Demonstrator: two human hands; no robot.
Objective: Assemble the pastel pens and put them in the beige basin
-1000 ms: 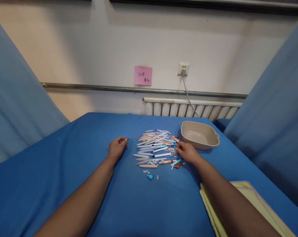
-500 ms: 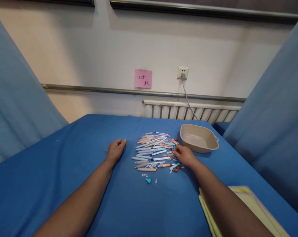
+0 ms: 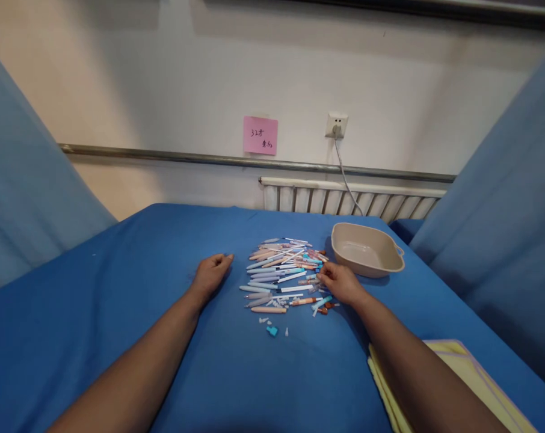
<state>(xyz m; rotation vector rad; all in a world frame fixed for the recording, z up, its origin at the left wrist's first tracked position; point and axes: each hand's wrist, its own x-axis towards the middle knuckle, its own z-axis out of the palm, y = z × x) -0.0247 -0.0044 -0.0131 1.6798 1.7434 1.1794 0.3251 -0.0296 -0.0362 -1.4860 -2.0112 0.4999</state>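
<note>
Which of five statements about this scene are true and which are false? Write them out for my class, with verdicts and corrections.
1. The beige basin stands to the right of the pen parts. True.
2. The left hand is inside the beige basin. False: it is left of the pen parts.
3. The right hand is at the right side of the pen parts. True.
4. The wall note is green. False: it is pink.
5. A plug sits in the wall socket. True.
</note>
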